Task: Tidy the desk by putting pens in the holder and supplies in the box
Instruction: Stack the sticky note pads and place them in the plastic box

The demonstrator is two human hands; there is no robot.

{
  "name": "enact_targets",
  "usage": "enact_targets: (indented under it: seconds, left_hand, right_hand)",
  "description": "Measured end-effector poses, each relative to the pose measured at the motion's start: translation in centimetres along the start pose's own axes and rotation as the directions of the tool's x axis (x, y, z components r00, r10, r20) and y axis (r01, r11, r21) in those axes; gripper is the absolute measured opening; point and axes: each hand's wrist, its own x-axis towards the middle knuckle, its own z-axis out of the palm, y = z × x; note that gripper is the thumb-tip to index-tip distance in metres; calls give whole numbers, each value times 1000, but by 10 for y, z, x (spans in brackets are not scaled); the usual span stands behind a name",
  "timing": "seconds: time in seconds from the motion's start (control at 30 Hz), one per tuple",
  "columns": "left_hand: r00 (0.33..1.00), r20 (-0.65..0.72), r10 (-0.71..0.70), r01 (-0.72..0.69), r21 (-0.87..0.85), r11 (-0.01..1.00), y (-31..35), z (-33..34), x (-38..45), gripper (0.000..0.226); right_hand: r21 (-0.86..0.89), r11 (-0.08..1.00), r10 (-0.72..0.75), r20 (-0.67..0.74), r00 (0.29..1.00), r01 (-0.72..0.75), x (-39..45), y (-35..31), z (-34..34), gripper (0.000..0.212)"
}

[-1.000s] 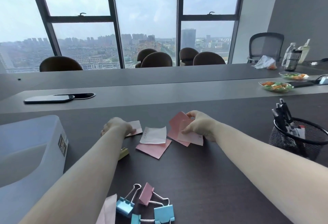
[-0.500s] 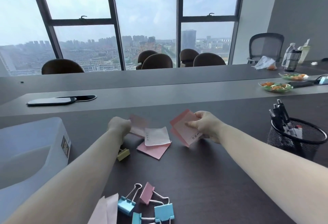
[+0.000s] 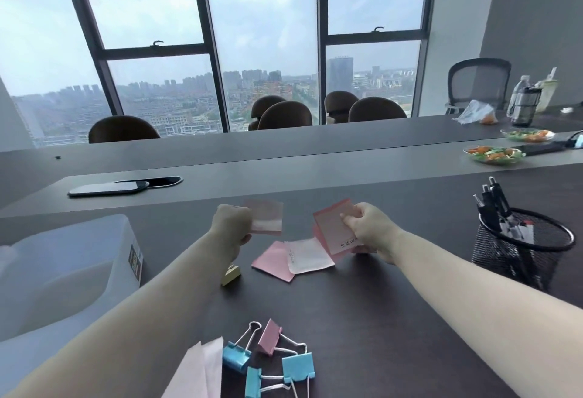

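My left hand [image 3: 232,228] pinches a pale pink sticky note [image 3: 266,217] lifted off the desk. My right hand [image 3: 369,228] grips a few pink sticky notes [image 3: 331,227], tilted up above the desk. Between the hands a white note [image 3: 307,255] lies on top of a pink note [image 3: 271,260]. A yellow binder clip [image 3: 230,275] sits beside my left forearm. Several blue and pink binder clips [image 3: 271,356] lie near the front edge, next to pale paper slips [image 3: 202,369]. The translucent white box [image 3: 63,271] stands at the left. The black mesh pen holder [image 3: 520,252] with pens stands at the right.
A dark phone [image 3: 108,188] lies on the raised grey shelf at the back left. Two plates of salad [image 3: 493,155] and bottles [image 3: 525,104] stand at the far right. Chairs line the far side of the table before large windows.
Both hands have lifted their sticky notes off the desk. The left hand raised a pale note that lay flat; the right hand tilted its pink stack upright.
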Motion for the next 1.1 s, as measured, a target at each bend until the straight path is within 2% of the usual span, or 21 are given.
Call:
enact_targets:
  seconds: [0.03, 0.1, 0.27, 0.33, 0.4, 0.47, 0.5, 0.57, 0.67, 0.77, 0.9, 0.97, 1.03, 1.1]
  left_hand:
    - [1000, 18, -4, 5, -49, 999, 1, 0, -2, 31]
    - [1000, 26, -7, 8, -31, 999, -1, 2, -7, 28]
    - [996, 79, -31, 13, 215, 976, -18, 17, -17, 5]
    - [998, 59, 6, -26, 343, 939, -23, 22, -17, 12]
    - [998, 65, 23, -47, 384, 922, -22, 25, -18, 14]
    - [998, 66, 17, -43, 417, 908, -22, 29, -17, 21]
    - [997, 70, 16, -45, 423, 905, -22, 31, -17, 16]
    - [998, 67, 11, -38, 419, 907, -25, 36, -16, 7]
    - [997, 69, 14, -42, 415, 909, -28, 42, -16, 27]
    - [997, 76, 12, -44, 431, 901, -26, 45, -21, 31]
    - [996, 78, -36, 5, 369, 929, -23, 45, -24, 3]
    - [1000, -5, -27, 28, 307, 951, -26, 40, -24, 15]
    - [997, -74, -9, 23, 181, 983, -33, 35, -19, 26]
    - [992, -127, -18, 23, 39, 999, -39, 32, -14, 26]
  right_hand:
    - [4, 1000, 20, 1, 1000, -20, 0, 0, -1, 18]
    - [19, 999, 46, 1, 999, -46, 0, 1, -1, 22]
    - [59, 996, 75, -60, 995, -72, -1, 0, -1, 23]
    - [59, 994, 99, -93, 991, -94, -2, 1, -1, 23]
    - [-10, 994, 106, -118, 987, -108, -1, 4, -2, 23]
    - [-23, 992, 122, -117, 986, -126, -3, 1, -3, 10]
    - [-18, 990, 136, -104, 985, -139, -6, -1, -4, 4]
    - [-16, 987, 160, -71, 985, -161, -9, -5, -2, 10]
    - [-65, 985, 155, -34, 987, -157, -10, -6, 5, 19]
    - [-125, 982, 140, -25, 990, -142, -8, -2, 13, 41]
    - [-102, 986, 129, -19, 991, -131, 0, 10, 14, 58]
    - [-89, 988, 126, -36, 991, -128, 0, 12, 13, 53]
    - [-60, 990, 128, -49, 991, -131, -9, 8, 12, 33]
    - [-22, 989, 144, -40, 989, -145, -19, 2, 11, 14]
